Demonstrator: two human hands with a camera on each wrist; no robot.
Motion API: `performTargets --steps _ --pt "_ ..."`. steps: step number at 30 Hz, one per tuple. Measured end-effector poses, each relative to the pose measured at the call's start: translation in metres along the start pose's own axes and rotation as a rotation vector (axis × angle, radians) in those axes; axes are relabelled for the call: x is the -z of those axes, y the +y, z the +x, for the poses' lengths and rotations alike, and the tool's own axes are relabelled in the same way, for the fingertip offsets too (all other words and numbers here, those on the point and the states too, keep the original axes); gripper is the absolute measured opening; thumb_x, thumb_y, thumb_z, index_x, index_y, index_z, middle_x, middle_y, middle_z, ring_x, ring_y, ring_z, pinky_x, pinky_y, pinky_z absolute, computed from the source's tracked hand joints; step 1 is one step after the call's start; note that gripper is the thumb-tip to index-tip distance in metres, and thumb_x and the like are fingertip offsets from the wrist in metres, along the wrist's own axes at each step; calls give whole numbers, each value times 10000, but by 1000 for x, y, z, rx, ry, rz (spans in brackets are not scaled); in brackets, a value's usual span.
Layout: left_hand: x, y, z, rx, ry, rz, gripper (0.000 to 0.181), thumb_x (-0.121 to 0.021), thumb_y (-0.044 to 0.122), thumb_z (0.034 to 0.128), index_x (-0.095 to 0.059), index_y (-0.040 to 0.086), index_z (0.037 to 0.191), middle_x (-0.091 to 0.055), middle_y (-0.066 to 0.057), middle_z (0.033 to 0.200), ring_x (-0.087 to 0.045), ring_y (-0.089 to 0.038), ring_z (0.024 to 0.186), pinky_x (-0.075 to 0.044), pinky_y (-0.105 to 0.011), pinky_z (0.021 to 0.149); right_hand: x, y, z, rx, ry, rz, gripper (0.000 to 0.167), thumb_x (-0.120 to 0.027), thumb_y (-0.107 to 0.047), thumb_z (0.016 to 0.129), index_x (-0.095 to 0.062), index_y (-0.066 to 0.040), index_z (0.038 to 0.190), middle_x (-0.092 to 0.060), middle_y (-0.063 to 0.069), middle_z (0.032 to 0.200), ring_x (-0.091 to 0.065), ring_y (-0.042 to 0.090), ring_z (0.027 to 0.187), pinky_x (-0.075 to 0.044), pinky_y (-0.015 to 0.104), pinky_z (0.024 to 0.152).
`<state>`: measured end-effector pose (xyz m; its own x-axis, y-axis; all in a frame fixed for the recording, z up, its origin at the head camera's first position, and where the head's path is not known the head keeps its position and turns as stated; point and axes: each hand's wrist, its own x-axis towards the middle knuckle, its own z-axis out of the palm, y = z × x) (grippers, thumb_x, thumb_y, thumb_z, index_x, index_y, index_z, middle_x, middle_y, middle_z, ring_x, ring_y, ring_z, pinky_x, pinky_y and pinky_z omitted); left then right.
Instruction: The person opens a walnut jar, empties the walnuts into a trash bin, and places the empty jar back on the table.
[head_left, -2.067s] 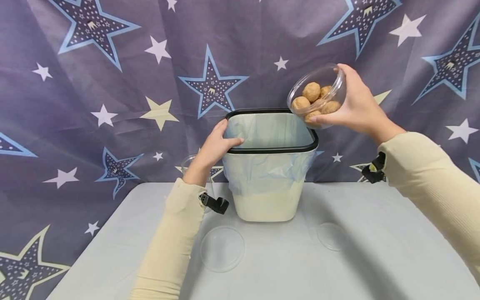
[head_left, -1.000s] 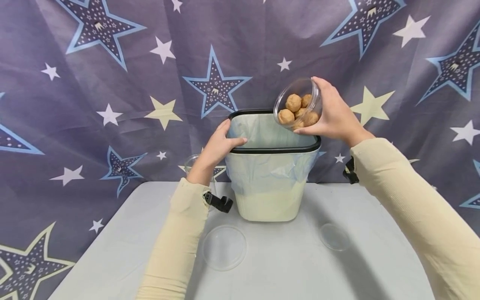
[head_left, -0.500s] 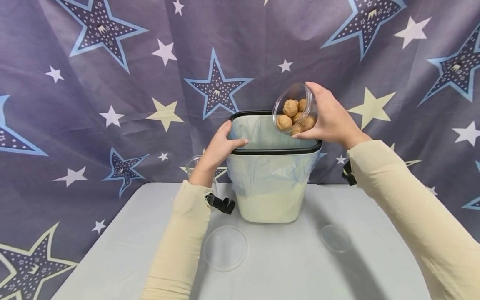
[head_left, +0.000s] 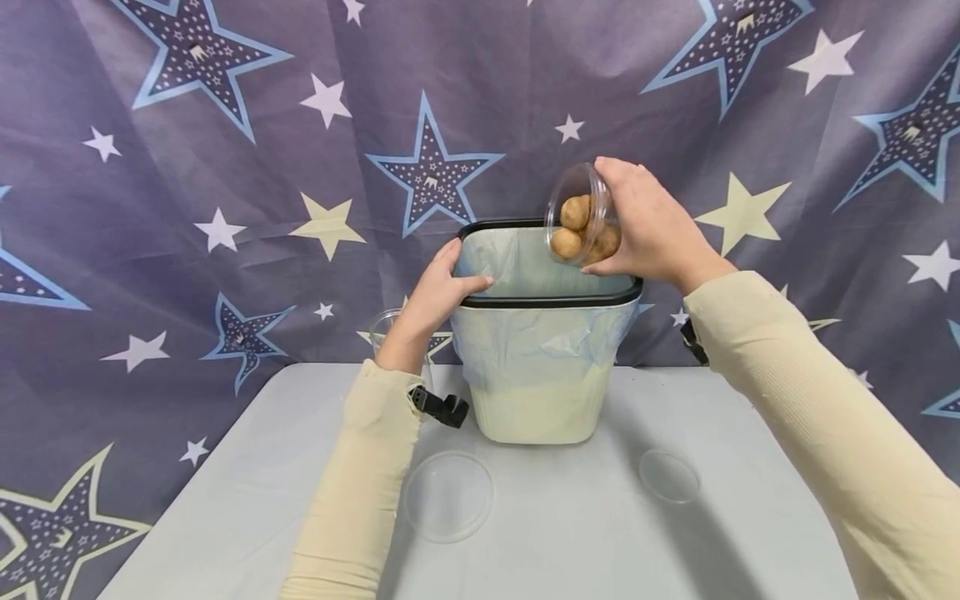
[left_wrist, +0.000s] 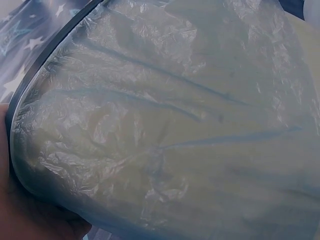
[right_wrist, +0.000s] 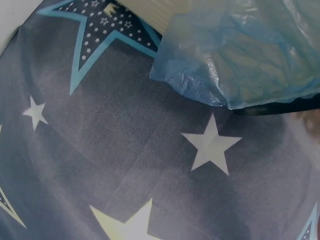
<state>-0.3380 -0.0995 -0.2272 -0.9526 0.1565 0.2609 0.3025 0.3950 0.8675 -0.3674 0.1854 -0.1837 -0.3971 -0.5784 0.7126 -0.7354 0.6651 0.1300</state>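
Note:
My right hand [head_left: 648, 221] grips a clear round plastic tub [head_left: 555, 204], its fingers over the top and thumb underneath. Several rough golden-brown balls [head_left: 575, 213] sit inside the tub, which is tipped on its side with its mouth facing left. The tub is over the right part of a cream trash bin [head_left: 540, 408] with a black rim [head_left: 551, 302]. A pale blue plastic bag [head_left: 517, 342] lines the bin and folds down outside. With thumb inside and fingers along the outside, my left hand [head_left: 438, 287] holds the bin's left rim.
Two clear round lids lie on the grey table: a larger lid [head_left: 450, 497] front left and a smaller lid [head_left: 670, 477] front right. A clear container [head_left: 384, 325] stands behind my left forearm, partly hidden. A star-patterned cloth [head_left: 300, 275] hangs behind.
My right hand has brought the tub left and lower, over the bin opening, and tipped it further onto its side. The balls are still in it. My left hand stays on the rim.

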Motion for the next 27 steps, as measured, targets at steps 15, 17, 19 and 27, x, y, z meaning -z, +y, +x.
performTargets --steps 15,17,19,27 --pt "0 1 -1 -9 4 18 837 -658 175 846 -152 -3 1489 -118 -88 1577 -78 -190 1441 -106 -324 1166 0 -6 3 14 -62 8 1188 -919 -352 500 -282 103 1393 -391 287 1374 -367 412 1268 -269 498 1099" --pt "0 1 -1 -7 7 18 832 -658 174 849 -157 -1 1489 -123 -87 1576 -81 -189 1441 -108 -320 1166 0 -8 4 -2 -57 -23 1180 -922 -344 491 -291 99 1385 -401 283 1367 -368 412 1264 -264 516 1096" --pt "0 1 -1 -2 7 21 826 -657 176 852 -160 4 1490 -126 -79 1576 -84 -188 1440 -111 -320 1165 -1 -8 5 -1 -57 -42 1173 -923 -343 482 -304 107 1371 -415 288 1351 -376 419 1253 -264 518 1094" --pt "-1 0 0 -1 5 34 828 -656 191 853 -160 16 1494 -125 -67 1577 -84 -186 1440 -120 -330 1165 0 -6 5 37 -51 -16 1194 -926 -365 463 -309 125 1360 -428 307 1324 -409 430 1208 -276 476 1094"
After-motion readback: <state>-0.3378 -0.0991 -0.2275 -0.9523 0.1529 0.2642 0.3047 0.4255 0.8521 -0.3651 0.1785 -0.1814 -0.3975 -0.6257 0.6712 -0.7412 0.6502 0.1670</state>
